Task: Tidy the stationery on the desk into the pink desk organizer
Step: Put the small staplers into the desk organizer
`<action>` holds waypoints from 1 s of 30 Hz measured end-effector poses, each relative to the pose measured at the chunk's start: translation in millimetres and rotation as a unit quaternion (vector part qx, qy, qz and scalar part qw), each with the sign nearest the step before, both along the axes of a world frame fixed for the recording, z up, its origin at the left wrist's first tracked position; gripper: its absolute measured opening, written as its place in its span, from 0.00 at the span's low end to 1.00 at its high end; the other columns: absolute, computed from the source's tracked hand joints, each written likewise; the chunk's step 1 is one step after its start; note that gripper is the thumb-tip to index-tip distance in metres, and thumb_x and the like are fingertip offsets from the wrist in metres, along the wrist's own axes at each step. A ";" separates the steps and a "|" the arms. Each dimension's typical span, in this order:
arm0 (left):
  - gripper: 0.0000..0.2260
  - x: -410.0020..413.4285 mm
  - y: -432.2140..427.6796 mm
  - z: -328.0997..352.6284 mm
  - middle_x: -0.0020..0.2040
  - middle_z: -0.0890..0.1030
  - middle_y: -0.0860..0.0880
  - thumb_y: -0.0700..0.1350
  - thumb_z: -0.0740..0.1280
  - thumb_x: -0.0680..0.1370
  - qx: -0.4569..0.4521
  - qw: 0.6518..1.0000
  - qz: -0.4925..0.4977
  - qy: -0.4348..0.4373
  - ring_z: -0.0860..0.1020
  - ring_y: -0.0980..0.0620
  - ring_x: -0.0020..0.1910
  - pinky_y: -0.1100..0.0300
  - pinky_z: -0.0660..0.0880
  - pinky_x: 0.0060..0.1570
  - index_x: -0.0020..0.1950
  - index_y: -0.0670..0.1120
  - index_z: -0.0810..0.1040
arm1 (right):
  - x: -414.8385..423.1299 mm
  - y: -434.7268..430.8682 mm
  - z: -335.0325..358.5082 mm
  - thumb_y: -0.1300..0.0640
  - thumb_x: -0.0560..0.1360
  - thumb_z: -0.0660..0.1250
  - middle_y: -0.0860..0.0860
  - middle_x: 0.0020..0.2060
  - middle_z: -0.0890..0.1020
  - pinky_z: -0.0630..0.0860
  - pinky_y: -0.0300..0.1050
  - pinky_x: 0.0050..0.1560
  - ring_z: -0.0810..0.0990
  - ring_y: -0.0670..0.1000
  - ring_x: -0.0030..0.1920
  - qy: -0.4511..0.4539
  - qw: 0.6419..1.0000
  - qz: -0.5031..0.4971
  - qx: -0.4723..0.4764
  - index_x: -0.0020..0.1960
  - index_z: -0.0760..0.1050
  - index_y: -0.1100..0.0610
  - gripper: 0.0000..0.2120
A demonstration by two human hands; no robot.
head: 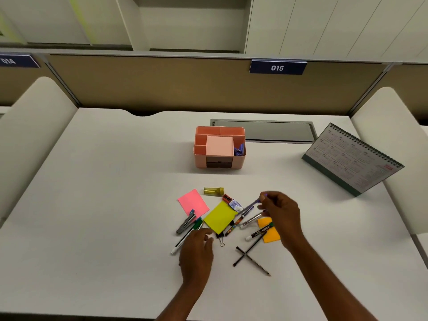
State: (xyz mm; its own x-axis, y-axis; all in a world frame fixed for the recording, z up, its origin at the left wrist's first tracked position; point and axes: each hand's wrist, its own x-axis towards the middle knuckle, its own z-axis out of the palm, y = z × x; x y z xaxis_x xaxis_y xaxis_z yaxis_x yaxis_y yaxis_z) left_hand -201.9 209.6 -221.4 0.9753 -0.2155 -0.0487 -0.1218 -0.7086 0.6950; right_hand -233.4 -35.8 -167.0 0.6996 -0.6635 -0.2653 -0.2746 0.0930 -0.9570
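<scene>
The pink desk organizer (201, 158) stands at the middle back of the desk, with a purple item (239, 150) in its right compartment. Loose stationery lies nearer me: pink (193, 202), yellow (220, 217) and orange (269, 235) sticky pads, several markers and pens, a stapler (186, 222), a black binder clip (221, 238), a yellow tube (213, 190) and a red sharpener (227, 198). My right hand (282, 214) pinches a purple pen (251, 205) and grips a second silver pen (252, 220). My left hand (196, 253) hovers with relaxed fingers over a green-capped marker (185, 237).
A spiral desk calendar (352, 158) stands at the right back. A grey cable hatch (264, 130) lies behind the organizer. Two thin black pencils (251, 257) lie crossed near the front. Padded dividers flank the white desk (104, 193).
</scene>
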 end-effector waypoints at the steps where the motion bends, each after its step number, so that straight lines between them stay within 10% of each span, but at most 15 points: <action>1: 0.08 2.7 6.6 -0.7 0.48 0.82 0.53 0.40 0.73 0.77 0.021 1.000 0.007 -0.017 0.81 0.52 0.47 0.55 0.80 0.44 0.54 0.52 0.83 | 8.1 -7.7 6.9 0.58 0.79 0.72 0.52 0.42 0.88 0.83 0.44 0.40 0.88 0.54 0.43 -0.011 1.000 -0.007 -0.015 0.53 0.84 0.54 0.04; 16: 0.09 5.9 36.0 -11.3 0.50 0.85 0.49 0.39 0.74 0.77 0.096 0.995 0.009 -0.009 0.83 0.46 0.51 0.52 0.80 0.46 0.55 0.48 0.86 | 133.2 -61.6 71.5 0.58 0.79 0.72 0.51 0.42 0.86 0.85 0.46 0.47 0.86 0.48 0.41 -0.103 0.952 -0.058 -0.283 0.55 0.82 0.59 0.07; 30: 0.10 8.0 33.3 -16.6 0.52 0.84 0.53 0.44 0.74 0.77 0.084 0.996 0.023 0.013 0.81 0.50 0.54 0.56 0.78 0.51 0.57 0.52 0.85 | 217.7 -74.0 44.7 0.58 0.80 0.70 0.54 0.47 0.87 0.76 0.35 0.42 0.82 0.48 0.46 0.020 0.932 0.041 -0.361 0.52 0.82 0.61 0.06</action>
State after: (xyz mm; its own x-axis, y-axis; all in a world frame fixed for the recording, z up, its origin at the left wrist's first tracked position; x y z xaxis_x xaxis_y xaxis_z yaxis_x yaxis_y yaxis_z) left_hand -194.0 242.9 -238.0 0.9819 -0.1572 -0.1056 -0.0699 -0.8192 0.5693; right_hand -15.7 -109.8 -122.3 0.7544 -0.6247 0.2017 -0.2900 -0.5928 -0.7513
